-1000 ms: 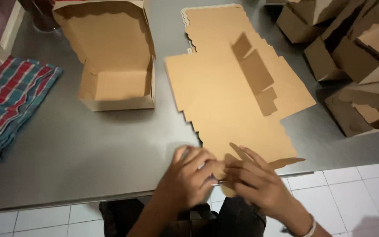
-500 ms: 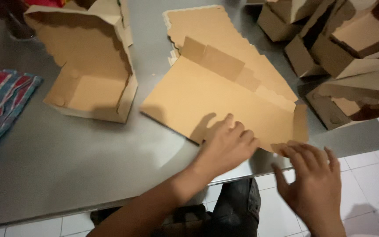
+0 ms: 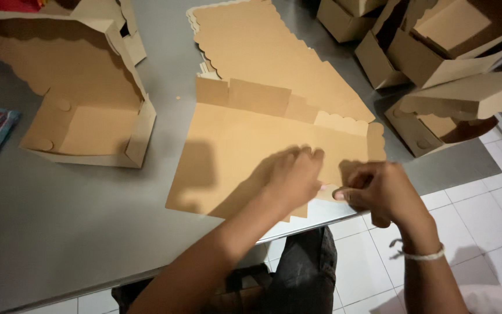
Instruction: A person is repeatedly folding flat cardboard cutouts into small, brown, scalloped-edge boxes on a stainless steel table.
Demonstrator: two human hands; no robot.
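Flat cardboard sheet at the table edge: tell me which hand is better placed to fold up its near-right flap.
Right. The right hand already pinches the sheet at its near-right edge, while the left hand lies flat on top, holding it down.

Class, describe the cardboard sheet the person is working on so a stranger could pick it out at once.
On the grey metal table, look at the near edge, where the left hand and right hand meet. Under them lies a flat brown cardboard sheet. Unlike the open box to its left, it is unfolded, with only its far flaps raised.
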